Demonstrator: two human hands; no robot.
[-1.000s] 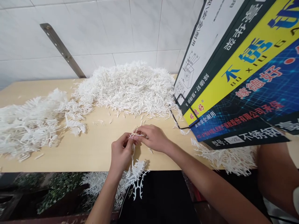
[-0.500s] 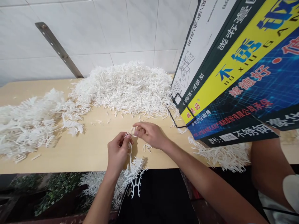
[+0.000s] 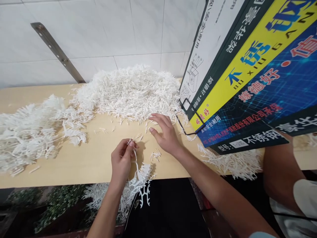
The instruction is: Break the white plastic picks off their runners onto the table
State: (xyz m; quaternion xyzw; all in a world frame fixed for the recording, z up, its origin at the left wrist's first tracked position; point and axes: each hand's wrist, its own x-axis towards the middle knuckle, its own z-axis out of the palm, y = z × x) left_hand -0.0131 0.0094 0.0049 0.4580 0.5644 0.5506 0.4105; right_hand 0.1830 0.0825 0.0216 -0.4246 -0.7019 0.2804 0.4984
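My left hand (image 3: 122, 157) pinches the upper end of a white branched plastic sprig (image 3: 142, 173), whose comb-like twigs hang down over the table's front edge. My right hand (image 3: 164, 134) is apart from it, fingers spread, close to the front of a large heap of small white plastic pieces (image 3: 133, 92). Nothing shows in its fingers. Between and just below the hands lies a small cluster of loose white sticks (image 3: 156, 154). A few more loose pieces lie scattered on the tabletop (image 3: 99, 152).
More white branches (image 3: 32, 132) are piled at the left. A tall printed carton (image 3: 247, 76) leans on the right, with a black wire frame (image 3: 187, 127) at its corner. Another person's arm (image 3: 279, 175) shows beyond it. Green foliage (image 3: 59, 201) is below the table edge.
My right hand has moved away from the left hand, up and to the right, and its fingers have opened. My left hand keeps its hold on the sprig.
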